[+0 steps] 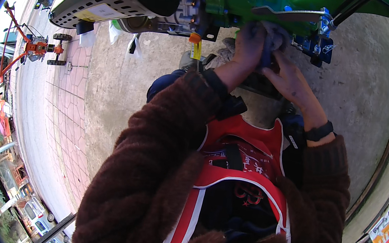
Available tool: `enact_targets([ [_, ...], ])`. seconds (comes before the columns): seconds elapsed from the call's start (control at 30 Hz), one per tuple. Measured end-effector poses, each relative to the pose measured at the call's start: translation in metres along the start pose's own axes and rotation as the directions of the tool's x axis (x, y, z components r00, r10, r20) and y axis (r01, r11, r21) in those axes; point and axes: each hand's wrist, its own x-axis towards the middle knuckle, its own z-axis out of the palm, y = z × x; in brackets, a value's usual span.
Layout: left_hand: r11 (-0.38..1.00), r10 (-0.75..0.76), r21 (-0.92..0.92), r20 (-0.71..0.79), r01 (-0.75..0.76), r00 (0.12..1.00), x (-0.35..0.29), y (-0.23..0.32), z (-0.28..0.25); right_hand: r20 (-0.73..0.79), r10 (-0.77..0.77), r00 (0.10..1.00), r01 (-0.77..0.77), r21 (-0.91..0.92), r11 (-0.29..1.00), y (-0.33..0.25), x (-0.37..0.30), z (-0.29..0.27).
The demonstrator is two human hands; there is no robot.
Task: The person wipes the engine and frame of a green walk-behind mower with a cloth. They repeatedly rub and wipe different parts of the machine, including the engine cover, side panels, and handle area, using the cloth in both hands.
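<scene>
At the green machine (267,15), both my hands are close together under its lower edge. My left hand (249,47) is closed around a bunched grey cloth (278,36), pressed near the machine's underside. My right hand (289,79) is just beside it, thumb and fingers curled toward a dark blue part (266,53) between the hands. What its fingertips grip is hidden. Above the hands runs a flat metal lever (292,15); to their right is a blue bracket (319,50) with a bolt and pin.
A black perforated guard (106,4) juts out at the upper left. An orange cap with a yellow tag (196,49) hangs from the engine. Concrete floor (119,92) lies beneath, with pink paving (70,75) beyond. An orange tiller (35,46) stands at the far left.
</scene>
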Motion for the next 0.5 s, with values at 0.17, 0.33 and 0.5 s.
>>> enact_targets([
  [0.17, 0.993, -0.071, -0.102, -0.09, 0.062, 0.993, 0.01, -0.017, -0.013, 0.005, 0.02, 1.0, -0.02, -0.008, 1.0, -0.007, 0.004, 0.006],
  [0.33, 0.916, -0.201, -0.364, -0.057, 0.167, 0.978, 0.014, -0.011, -0.031, 0.026, -0.004, 1.0, 0.003, 0.052, 0.999, -0.009, 0.008, 0.013],
  [0.5, 0.797, -0.269, -0.573, -0.054, 0.191, 0.962, 0.011, 0.007, -0.038, 0.019, -0.027, 0.999, 0.026, 0.076, 0.997, -0.006, 0.012, 0.018],
])
